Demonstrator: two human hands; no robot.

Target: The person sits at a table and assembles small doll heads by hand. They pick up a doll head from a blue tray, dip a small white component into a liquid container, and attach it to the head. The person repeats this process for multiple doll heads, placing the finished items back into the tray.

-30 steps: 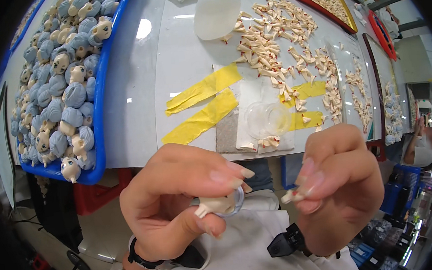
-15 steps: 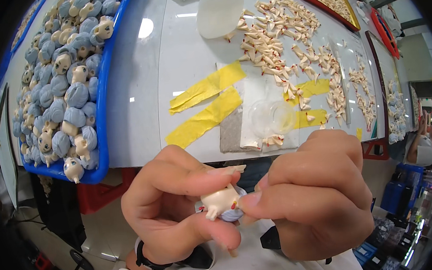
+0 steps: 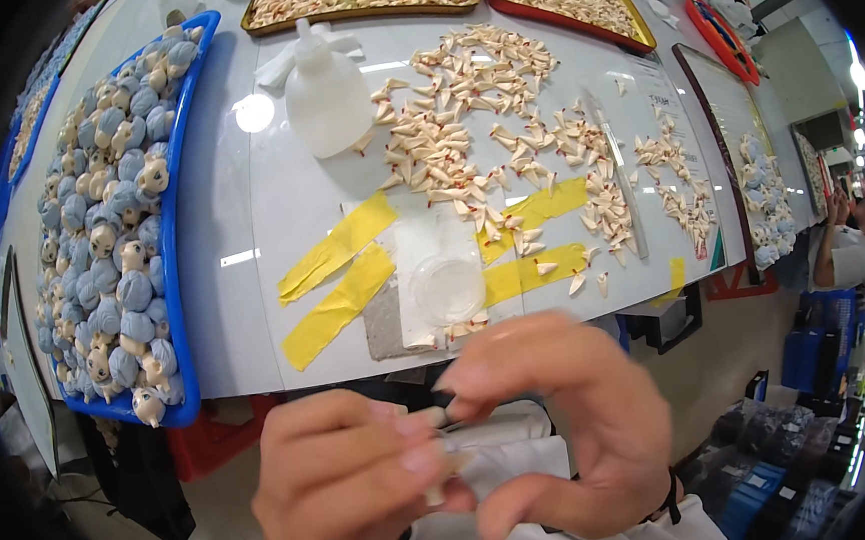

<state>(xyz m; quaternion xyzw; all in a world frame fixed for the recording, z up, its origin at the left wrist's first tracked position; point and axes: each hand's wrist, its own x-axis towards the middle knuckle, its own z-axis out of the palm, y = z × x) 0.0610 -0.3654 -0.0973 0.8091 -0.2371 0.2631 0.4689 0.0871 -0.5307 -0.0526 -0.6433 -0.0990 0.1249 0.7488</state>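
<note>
Low in the view, my left hand (image 3: 342, 477) has its fingers closed round a small doll head (image 3: 453, 461) with pale skin. Fingers and blur hide most of the head. My right hand (image 3: 599, 429) curves beside it, thumb and forefinger spread wide apart. Its forefinger tip is at the head's upper side; whether it touches is unclear. Beyond the hands, a clear round dish (image 3: 447, 289) sits on a white pad (image 3: 408, 242). Many small cream cone-shaped pieces (image 3: 431, 155) with red ends lie scattered on the table.
A blue tray (image 3: 181, 227) full of doll heads with pale-blue hair stands at left. Yellow tape strips (image 3: 341, 317) cross the table (image 3: 245, 313). Farther back are a translucent bottle (image 3: 326, 107) and trays (image 3: 365, 16) of cone pieces. Another person (image 3: 848, 256) sits at far right.
The view has shifted, showing more of the table's far side. My left fingers have turned over the doll head, covering it more. My right thumb has come away from its forefinger.
</note>
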